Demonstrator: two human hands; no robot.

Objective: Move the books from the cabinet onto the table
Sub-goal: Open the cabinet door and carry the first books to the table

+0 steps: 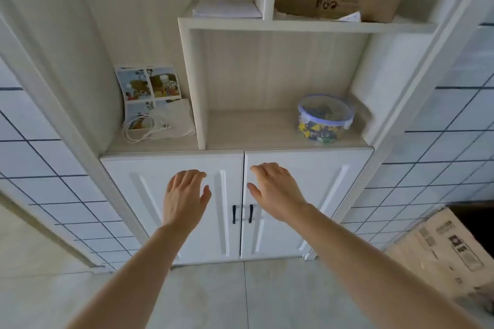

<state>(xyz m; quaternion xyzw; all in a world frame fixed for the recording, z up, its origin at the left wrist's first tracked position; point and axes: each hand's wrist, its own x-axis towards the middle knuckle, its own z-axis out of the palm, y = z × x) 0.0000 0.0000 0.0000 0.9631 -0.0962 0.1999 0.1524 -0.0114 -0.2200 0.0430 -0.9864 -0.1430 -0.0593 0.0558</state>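
A white cabinet [315,195] stands ahead with two closed lower doors and black handles [242,214] at the middle seam. My left hand [184,195] is stretched out in front of the left door, fingers apart, holding nothing. In front of the right door, my right hand [275,189] is likewise empty with spread fingers. A picture book [148,88] with cartoon panels leans against the wall in the left open shelf. A white stack of paper or a book [227,9] lies on the upper shelf. No table is in view.
A clear round tub [324,117] with a blue rim, holding colourful pieces, sits on the middle shelf's right. A cloth and white cable [160,123] lie by the picture book. A brown cardboard box [336,1] is on the top shelf, another box [443,251] on the floor right.
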